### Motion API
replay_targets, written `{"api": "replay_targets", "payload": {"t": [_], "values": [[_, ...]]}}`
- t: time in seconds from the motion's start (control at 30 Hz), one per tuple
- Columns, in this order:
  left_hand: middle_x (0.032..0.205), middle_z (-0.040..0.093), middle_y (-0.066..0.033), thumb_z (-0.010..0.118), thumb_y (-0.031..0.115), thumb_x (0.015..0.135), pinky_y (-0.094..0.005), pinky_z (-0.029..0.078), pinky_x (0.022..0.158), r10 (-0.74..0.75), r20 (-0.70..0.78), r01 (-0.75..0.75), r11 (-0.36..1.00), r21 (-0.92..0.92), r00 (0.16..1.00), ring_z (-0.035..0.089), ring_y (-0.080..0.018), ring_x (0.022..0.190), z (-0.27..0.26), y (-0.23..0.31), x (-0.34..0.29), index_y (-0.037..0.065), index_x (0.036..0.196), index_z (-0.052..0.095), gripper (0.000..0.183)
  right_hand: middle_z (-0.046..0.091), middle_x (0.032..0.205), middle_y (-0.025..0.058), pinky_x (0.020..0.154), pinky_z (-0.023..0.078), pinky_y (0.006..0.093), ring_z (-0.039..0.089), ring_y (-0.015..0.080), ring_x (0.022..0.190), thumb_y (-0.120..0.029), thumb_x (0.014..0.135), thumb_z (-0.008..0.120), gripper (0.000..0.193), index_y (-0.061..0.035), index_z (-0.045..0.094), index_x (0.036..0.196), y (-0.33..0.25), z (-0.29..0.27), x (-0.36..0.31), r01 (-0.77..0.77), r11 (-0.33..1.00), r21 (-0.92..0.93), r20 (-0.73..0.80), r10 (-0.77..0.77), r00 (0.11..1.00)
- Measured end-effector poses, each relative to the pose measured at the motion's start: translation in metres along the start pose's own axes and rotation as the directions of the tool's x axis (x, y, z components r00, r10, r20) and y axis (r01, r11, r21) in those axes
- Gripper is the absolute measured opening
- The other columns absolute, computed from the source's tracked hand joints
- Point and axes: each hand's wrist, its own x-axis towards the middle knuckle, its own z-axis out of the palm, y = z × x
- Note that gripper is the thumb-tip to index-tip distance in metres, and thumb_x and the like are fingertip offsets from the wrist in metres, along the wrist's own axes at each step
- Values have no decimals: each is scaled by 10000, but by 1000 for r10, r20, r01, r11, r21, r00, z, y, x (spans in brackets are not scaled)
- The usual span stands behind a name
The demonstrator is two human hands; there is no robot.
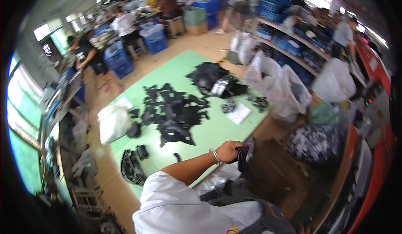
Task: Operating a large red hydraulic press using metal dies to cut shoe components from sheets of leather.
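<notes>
My left hand [228, 151], with a bracelet at the wrist, reaches over the near edge of the light green table [226, 129]. Its fingers are closed on a black cut piece [242, 158] that hangs down from them. A small skin-coloured patch at the lower edge, right of centre, may be part of my right hand; its fingers cannot be made out. Many black cut pieces [173, 112] lie spread in a loose heap mid-table. Behind them is a second black pile [209, 77] with a shiny wrapped bundle [220, 85] on it.
A white paper [239, 113] lies at the table's right. Left are a white bag [113, 123] and black curved parts [133, 167]. Clear plastic [220, 177] lies by the near edge. Filled bags [289, 94] and shelves [289, 46] stand right. Several people work beyond.
</notes>
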Motion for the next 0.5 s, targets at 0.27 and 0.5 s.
{"api": "replay_targets", "payload": {"t": [0.27,0.5], "values": [[818,669,-195,641,149,782,-386,506,681,-92,-830,420,889,180,550,679,-297,790,-131,-102,-55,10,866,660,164,591,1182,226,915,473,459,601,371,1061,-478,774,727,590,-83,599,1194,-43,49,106,198,953,-228,135,-170,976],[1106,650,-219,713,377,769,-395,492,901,-305,-553,564,727,391,776,630,-358,1044,-146,-155,-40,16,1271,527,645,649,1043,219,872,487,441,628,343,996,-499,772,692,560,-37,654,1087,-36,10,157,69,878,-473,55,-48,997]]}}
